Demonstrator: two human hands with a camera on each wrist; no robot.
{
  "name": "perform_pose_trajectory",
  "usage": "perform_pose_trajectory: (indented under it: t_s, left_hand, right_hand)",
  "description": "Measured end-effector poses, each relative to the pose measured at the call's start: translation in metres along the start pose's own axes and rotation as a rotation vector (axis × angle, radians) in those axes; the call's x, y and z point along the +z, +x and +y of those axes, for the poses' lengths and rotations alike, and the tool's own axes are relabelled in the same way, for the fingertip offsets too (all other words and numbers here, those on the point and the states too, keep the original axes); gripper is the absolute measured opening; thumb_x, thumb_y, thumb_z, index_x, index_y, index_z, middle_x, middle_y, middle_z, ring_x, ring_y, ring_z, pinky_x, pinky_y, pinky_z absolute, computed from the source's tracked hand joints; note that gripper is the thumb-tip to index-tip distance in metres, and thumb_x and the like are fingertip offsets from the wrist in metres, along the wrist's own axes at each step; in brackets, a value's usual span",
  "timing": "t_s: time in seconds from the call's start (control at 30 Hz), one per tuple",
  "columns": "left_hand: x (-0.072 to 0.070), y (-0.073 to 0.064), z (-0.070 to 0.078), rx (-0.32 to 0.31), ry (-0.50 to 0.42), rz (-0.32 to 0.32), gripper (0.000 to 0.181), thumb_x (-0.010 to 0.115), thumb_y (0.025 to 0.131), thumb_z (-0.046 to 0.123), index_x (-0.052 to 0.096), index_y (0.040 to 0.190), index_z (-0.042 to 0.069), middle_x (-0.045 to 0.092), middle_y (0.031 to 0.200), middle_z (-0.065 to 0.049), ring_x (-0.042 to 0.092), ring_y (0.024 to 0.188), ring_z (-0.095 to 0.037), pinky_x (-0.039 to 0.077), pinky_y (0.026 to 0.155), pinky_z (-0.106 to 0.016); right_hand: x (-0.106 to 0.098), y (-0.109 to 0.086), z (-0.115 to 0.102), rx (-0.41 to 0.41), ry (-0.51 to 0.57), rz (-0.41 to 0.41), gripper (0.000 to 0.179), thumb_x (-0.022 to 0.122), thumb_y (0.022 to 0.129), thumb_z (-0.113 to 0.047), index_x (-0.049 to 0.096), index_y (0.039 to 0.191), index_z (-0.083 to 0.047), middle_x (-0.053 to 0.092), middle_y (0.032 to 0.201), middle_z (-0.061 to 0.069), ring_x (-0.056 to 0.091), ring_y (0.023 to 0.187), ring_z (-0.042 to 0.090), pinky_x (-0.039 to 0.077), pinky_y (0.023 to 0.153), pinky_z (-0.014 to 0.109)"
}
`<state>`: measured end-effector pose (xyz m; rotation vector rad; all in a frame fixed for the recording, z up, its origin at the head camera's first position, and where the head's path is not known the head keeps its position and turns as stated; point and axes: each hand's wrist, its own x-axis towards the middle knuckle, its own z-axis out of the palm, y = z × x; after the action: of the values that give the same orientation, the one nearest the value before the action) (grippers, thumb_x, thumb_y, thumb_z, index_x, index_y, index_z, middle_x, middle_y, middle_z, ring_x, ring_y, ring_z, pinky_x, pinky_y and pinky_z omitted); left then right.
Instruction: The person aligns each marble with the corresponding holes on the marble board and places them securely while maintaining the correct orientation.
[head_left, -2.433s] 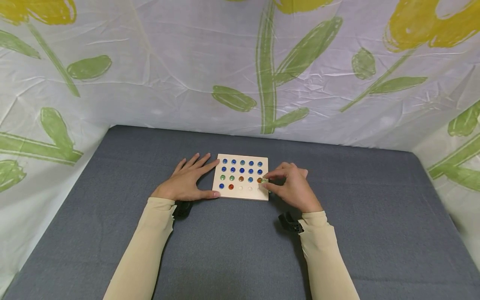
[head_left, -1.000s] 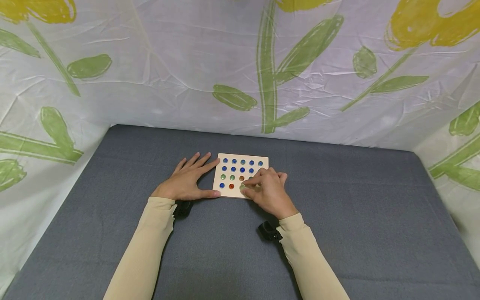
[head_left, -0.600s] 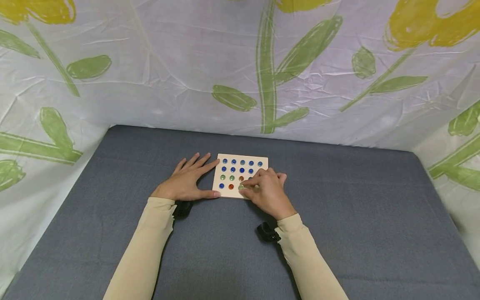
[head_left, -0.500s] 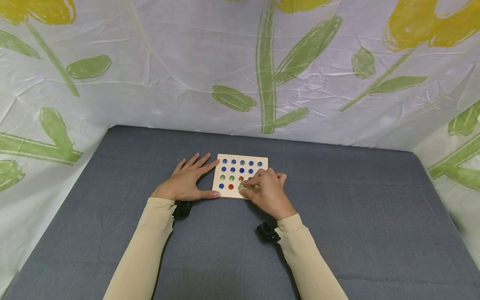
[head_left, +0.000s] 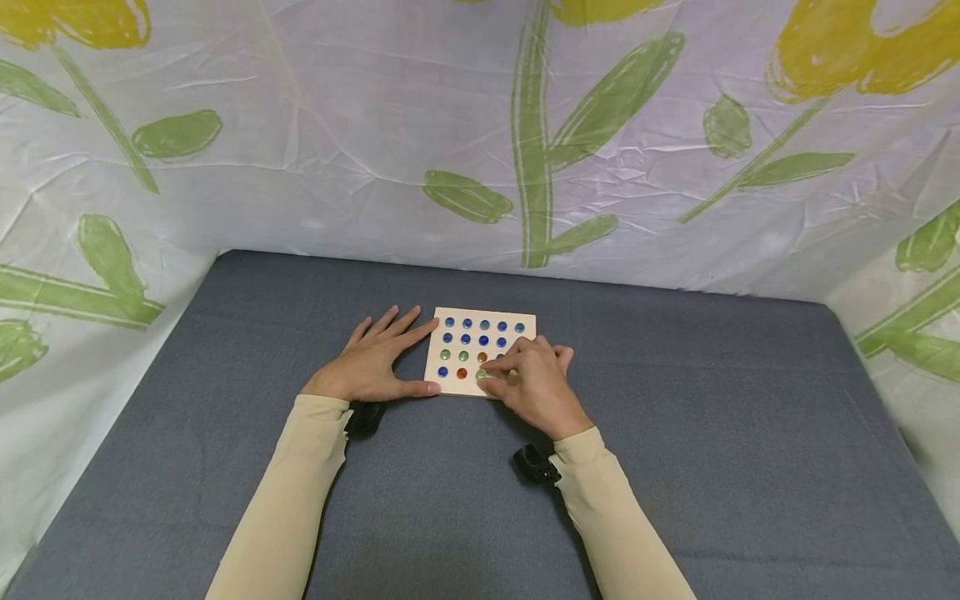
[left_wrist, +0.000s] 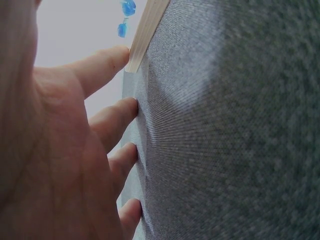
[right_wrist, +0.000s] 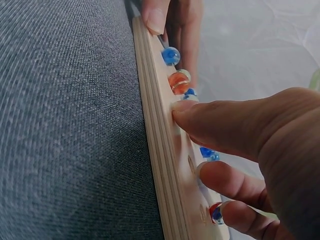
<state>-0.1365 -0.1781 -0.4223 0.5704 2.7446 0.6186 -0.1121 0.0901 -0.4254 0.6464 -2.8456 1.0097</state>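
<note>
A pale wooden board [head_left: 459, 387] with rows of round holes lies on the table, many of them filled with coloured glass marbles. My left hand [head_left: 371, 362] is spread flat at its left side, thumb and index finger touching the edge. With thumb and fingers, my right hand [head_left: 542, 385] pinches a light green marble [head_left: 482, 374] at the third hole of the front row, right of a red-orange marble [head_left: 462, 373]. In the right wrist view the thumb [right_wrist: 215, 120] covers that green marble. My right hand hides the board's front right corner from the head view.
The grey cloth-covered table [head_left: 420, 500] extends around the board. A white sheet [head_left: 337, 167] with painted flowers stands behind and at both sides. Each wrist wears a black camera, such as the right wrist camera [head_left: 536, 463].
My right hand has moved left from the board's right edge to the front row's third hole, bringing the green marble. Over the last half second it stays there. My left hand keeps its place.
</note>
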Motion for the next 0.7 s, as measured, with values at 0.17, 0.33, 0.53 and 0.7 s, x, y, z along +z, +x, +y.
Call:
perform_pose_trajectory:
  t_s: [0.17,0.33,0.53,0.7]
  left_hand:
    - [0.0,0.0,0.0,0.0,-0.001,-0.005,0.103,0.077,0.08,0.063,0.03,0.162,0.021,0.018,0.168,-0.013,0.007,0.155,-0.039,0.002,0.12,-0.063]
    - [0.0,0.0,0.0,0.001,-0.001,-0.009,0.103,0.077,0.08,0.064,0.03,0.162,0.021,0.018,0.168,-0.013,0.007,0.155,-0.039,0.002,0.12,-0.063]
    - [0.0,0.001,0.0,0.003,0.002,-0.011,0.104,0.077,0.08,0.063,0.03,0.162,0.021,0.018,0.168,-0.013,0.006,0.155,-0.039,0.002,0.12,-0.063]
    - [0.0,0.001,0.0,0.003,-0.003,-0.005,0.104,0.077,0.08,0.063,0.03,0.162,0.02,0.018,0.168,-0.013,0.006,0.155,-0.04,0.002,0.12,-0.064]
  right_hand:
    - [-0.003,0.0,0.0,0.003,0.005,0.0,0.017,0.086,0.083,-0.022,0.084,0.099,-0.015,0.058,0.078,-0.001,0.041,0.076,0.019,0.02,0.08,0.05]
    - [-0.006,0.0,0.002,0.007,0.01,0.011,0.018,0.087,0.082,-0.022,0.084,0.098,-0.015,0.059,0.078,-0.001,0.044,0.079,0.02,0.02,0.081,0.05]
    - [-0.016,-0.001,0.01,0.014,0.03,0.044,0.018,0.087,0.083,-0.02,0.084,0.099,-0.013,0.061,0.08,0.0,0.043,0.074,0.019,0.02,0.08,0.049]
    - [-0.025,-0.001,0.018,0.024,0.036,0.054,0.02,0.087,0.082,-0.02,0.083,0.101,-0.012,0.062,0.082,0.001,0.046,0.075,0.021,0.02,0.08,0.05]
